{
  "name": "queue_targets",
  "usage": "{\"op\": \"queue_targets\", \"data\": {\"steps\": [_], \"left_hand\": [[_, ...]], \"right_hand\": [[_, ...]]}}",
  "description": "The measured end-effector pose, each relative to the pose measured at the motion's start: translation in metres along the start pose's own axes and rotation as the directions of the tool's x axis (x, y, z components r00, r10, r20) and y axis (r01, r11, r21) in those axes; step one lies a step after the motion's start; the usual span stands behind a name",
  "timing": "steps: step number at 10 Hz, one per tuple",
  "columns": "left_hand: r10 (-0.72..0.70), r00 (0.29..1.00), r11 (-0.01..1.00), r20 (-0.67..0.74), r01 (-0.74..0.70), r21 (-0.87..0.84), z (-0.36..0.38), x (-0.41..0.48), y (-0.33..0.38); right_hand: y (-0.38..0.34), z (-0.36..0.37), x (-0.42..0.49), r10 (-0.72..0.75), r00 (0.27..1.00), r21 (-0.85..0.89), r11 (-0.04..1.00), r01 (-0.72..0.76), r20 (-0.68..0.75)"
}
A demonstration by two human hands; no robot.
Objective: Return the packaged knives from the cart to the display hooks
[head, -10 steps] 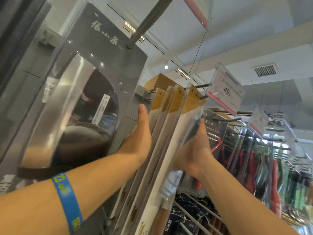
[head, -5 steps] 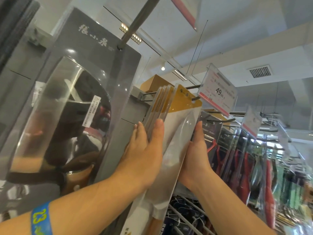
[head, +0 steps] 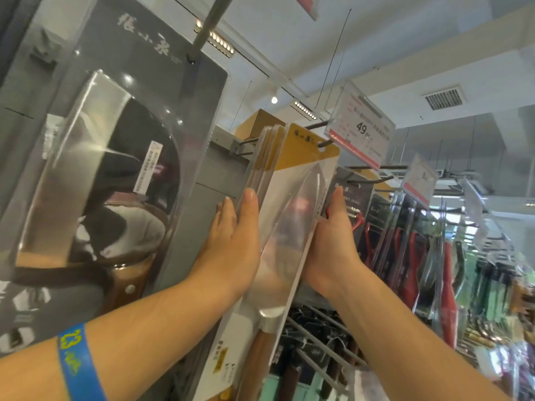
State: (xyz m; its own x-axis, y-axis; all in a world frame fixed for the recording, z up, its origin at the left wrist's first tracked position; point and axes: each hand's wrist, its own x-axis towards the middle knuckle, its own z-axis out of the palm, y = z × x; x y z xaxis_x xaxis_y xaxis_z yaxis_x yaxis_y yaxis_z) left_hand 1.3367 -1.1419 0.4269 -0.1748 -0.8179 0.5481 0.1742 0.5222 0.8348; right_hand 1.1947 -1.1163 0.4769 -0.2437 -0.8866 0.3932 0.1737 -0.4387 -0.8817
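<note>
The left hand (head: 234, 244) lies flat, fingers straight, pressing the hung packs (head: 265, 157) sideways. The right hand (head: 333, 238) touches the front packaged knife (head: 292, 215) at its right edge, its fingers hidden behind, grip unclear. That pack hangs between both hands, long axis near-upright, with its hole at the display hook (head: 325, 143) tip above.

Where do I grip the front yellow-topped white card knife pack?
Pinch the yellow-topped white card knife pack by its flat side margins at mid-height, coming from left and right; the clear blister bulges over the centre, and the metal hook fills its top hole.
</note>
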Motion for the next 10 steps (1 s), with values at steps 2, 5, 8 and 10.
{"op": "queue_targets", "data": {"steps": [2, 5, 8, 10], "left_hand": [[-0.124, 0.992, 0.992, 0.009, 0.124, 0.02, -0.005, -0.006, -0.016], [-0.257, 0.966, 0.965, -0.015, 0.257, 0.05, -0.01, -0.024, -0.026], [-0.228, 0.965, 0.95, 0.132, 0.191, 0.246, -0.046, -0.068, -0.033], [-0.298, 0.933, 0.923, 0.201, 0.227, 0.311, -0.069, -0.101, -0.037]], "right_hand": [[0.016, 0.01, -0.015, 0.067, 0.988, -0.015, 0.997, -0.07, -0.137], [0.012, 0.014, -0.033, 0.038, 0.951, -0.165, 0.982, -0.092, -0.307], [0.018, 0.009, -0.094, -0.453, 0.839, -0.388, 0.862, 0.326, -0.302], [0.058, 0.02, -0.138, -0.377, 0.885, -0.384, 0.886, 0.259, -0.272]]}}
